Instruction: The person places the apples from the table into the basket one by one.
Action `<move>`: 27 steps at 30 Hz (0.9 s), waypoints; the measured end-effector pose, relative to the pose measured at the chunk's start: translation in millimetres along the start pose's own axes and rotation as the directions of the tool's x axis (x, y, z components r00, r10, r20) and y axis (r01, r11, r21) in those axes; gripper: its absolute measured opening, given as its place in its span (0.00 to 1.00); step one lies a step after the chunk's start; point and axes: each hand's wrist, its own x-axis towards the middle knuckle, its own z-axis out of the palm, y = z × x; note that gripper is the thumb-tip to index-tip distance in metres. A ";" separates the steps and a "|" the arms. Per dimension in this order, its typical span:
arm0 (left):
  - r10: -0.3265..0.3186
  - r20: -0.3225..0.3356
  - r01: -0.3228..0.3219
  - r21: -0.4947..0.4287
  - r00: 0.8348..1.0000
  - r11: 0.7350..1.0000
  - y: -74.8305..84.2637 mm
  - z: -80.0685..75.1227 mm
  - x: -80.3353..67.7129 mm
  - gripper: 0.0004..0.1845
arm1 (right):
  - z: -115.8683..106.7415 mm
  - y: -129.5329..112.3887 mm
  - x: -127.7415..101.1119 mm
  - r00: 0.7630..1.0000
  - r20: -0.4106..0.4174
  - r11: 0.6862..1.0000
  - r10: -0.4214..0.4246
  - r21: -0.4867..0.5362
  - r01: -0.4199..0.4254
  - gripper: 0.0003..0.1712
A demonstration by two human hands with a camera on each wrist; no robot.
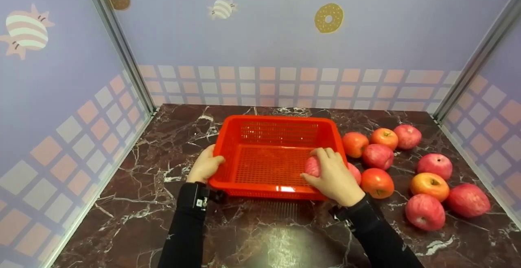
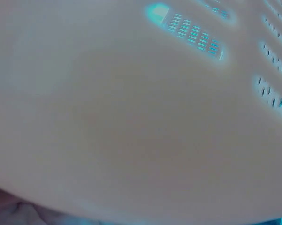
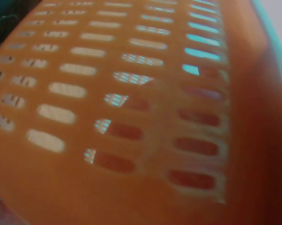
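Observation:
A red slotted plastic basket (image 1: 276, 118) sits in the middle of a dark marble table. My left hand (image 1: 211, 160) grips its left rim near the front corner. My right hand (image 1: 325, 170) reaches over the right side and holds a pink apple (image 1: 311, 166) low inside the basket, by its near right corner. The rest of the basket floor shows nothing on it. In the left wrist view the basket wall (image 2: 131, 117) fills the frame, washed out. The right wrist view shows the orange slotted wall (image 3: 131, 93) very close, with red behind some slots.
Several red and orange apples lie loose on the table right of the basket, from one (image 1: 355, 144) beside its wall out to one (image 1: 468, 199) near the right panel. Purple patterned walls close in the table at the back and on both sides.

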 end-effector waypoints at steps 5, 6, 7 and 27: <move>-0.010 -0.008 0.010 0.008 1.000 1.000 -0.2 0.7 1.0 0.29 | 5.3 1.7 0.7 0.999 0.030 1.000 0.020 0.012 -0.020 0.30; -0.007 -0.006 0.007 0.013 1.000 1.000 -0.7 0.6 1.3 0.29 | 5.8 1.8 1.0 0.999 0.032 1.000 0.022 0.020 -0.022 0.31; -0.003 -0.004 0.003 0.013 1.000 1.000 -1.1 0.6 1.6 0.30 | 6.0 2.0 1.1 0.999 0.034 0.999 0.022 0.026 -0.023 0.30; -0.007 -0.002 0.007 0.005 1.000 1.000 -0.4 -0.6 2.1 0.27 | 3.9 2.5 2.8 0.968 0.248 0.999 0.034 -0.044 -0.023 0.18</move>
